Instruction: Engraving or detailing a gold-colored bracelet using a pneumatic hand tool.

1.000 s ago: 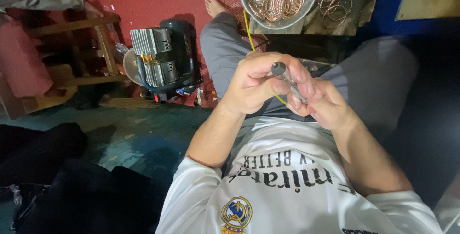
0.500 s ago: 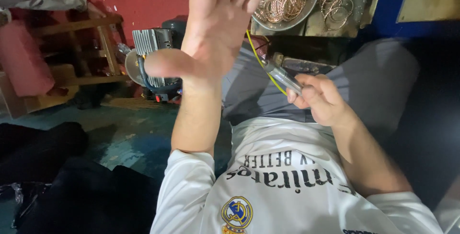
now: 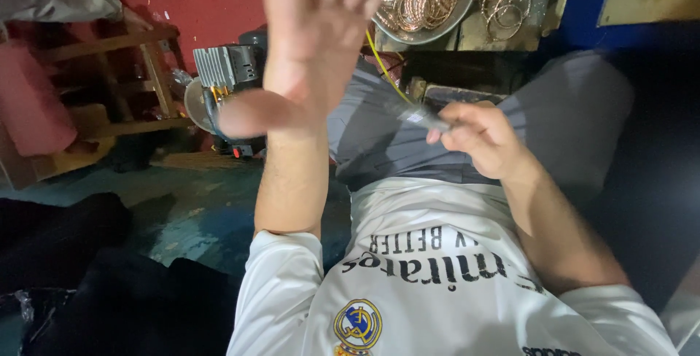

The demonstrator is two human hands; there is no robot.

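Stool: wooden stool [image 3: 109, 79] stands at the upper left of the frame on the red floor.
Motor: grey finned machine [image 3: 226, 72] sits just right of the stool, partly behind the raised arm.
Left hand: left hand [image 3: 313, 42] is lifted at upper centre, palm open, fingers spread wide, holding nothing, blurred.
Bowl: metal bowl [image 3: 459, 6] at the top holds coils of copper wire [image 3: 419, 2].
Tool: slim grey tool [image 3: 419, 117] lies centre right over the lap, a yellow wire [image 3: 383, 72] running up from it.
Right hand: right hand [image 3: 485, 141] is closed around the tool.
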